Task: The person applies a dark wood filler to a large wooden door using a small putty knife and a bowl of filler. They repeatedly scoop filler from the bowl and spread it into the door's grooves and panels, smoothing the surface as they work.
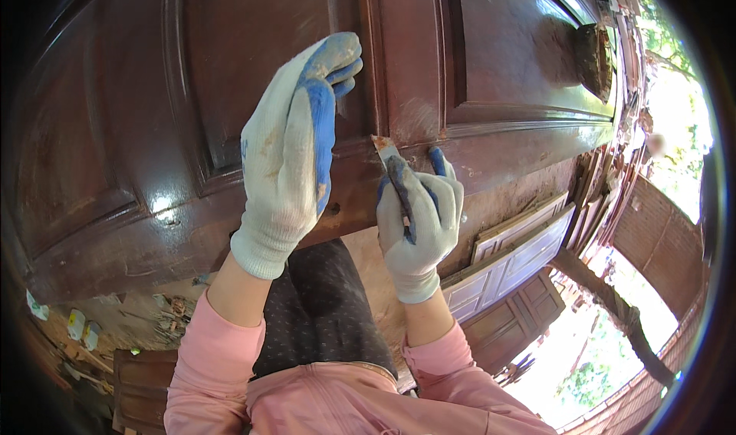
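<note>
A dark brown panelled wooden door (261, 21) lies flat in front of me, with raised mouldings around its panels. My right hand (422, 220), in a white work glove with blue coating, pinches a small putty knife (386, 147). Reddish-brown paste covers the tip of its blade, which is at the moulding joint near the door's front rail. A pale scuffed patch shows on the wood just beyond. My left hand (295, 136), gloved the same way, is over the door with its fingers stretched out and slightly bent. Nothing shows in it.
A brown block-like piece (594, 63) rests at the door's far right. Below the door on the right lean a pale panelled door (506, 251) and a brown one (514, 320). Small containers (77, 325) stand at lower left. A wooden post (613, 312) slants at right.
</note>
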{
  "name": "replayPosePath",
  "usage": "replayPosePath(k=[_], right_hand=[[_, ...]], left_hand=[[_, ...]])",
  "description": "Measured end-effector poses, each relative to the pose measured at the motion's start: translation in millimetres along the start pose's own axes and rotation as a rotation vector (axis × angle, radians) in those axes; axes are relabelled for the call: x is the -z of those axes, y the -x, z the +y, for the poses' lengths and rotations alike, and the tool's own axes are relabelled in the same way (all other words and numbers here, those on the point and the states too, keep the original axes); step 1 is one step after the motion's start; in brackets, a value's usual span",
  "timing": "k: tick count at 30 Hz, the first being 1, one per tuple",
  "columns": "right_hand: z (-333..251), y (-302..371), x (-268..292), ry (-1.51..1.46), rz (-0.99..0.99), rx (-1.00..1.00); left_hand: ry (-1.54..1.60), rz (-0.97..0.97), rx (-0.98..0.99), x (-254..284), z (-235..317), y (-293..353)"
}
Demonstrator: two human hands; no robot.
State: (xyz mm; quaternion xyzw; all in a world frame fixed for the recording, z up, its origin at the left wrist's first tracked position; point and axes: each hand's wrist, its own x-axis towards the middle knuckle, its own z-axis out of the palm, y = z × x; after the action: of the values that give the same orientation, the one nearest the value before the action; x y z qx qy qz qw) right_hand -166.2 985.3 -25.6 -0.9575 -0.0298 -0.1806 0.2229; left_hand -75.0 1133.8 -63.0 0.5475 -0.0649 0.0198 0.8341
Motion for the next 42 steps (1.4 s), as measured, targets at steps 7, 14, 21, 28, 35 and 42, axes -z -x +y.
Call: replayPosePath(k=[7,14,21,28,35,42], right_hand=[[-12,5,-10,0.022,0.04,-0.083],[-26,12,-8,-0.013,0.044,-0.161],[-30,4,-5,0.011,0.057,-0.236],[-32,2,-1,0.039,0.126,-0.245],[-31,9,-8,0.089,0.119,-0.214],[-42,2,-13,0.037,0.172,-0.362]], left_hand=[[-0.016,-0.067,0.103,2,6,-3],[-0.114,-0.17,0.139,17,9,-3],[-0.108,-0.194,0.141,20,7,-3],[-0.071,-0.186,0.149,20,6,-3],[-0.014,-0.156,0.137,16,6,-2],[0.037,-0.138,0.141,12,5,-3]])
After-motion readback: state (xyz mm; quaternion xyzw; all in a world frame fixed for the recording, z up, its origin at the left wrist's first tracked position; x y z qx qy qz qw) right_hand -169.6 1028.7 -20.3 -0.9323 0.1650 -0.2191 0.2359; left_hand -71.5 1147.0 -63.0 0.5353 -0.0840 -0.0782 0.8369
